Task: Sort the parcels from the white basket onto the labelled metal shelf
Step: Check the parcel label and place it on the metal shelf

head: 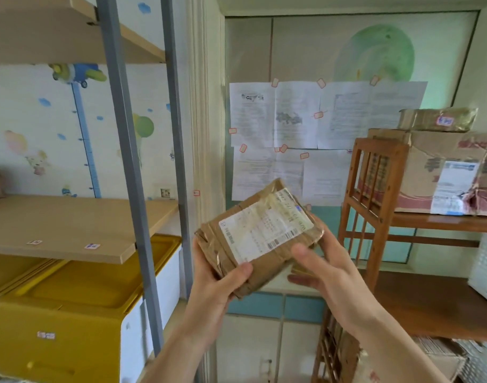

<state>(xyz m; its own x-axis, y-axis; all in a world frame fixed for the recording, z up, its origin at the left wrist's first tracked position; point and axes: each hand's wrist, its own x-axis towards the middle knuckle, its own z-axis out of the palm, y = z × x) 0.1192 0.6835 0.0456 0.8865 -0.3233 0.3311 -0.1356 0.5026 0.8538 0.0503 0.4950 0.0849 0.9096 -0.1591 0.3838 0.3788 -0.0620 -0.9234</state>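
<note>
I have a small taped cardboard parcel held up in both hands, label facing me: my left hand grips its lower left corner, my right hand clasps its right edge. The metal shelf stands to the left, well apart.

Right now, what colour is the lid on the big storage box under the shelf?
Yellow. The storage box lid sits on a white box body, seen best in the head view.

head view | 1 camera | faces forward, slightly down | close over hands
</note>
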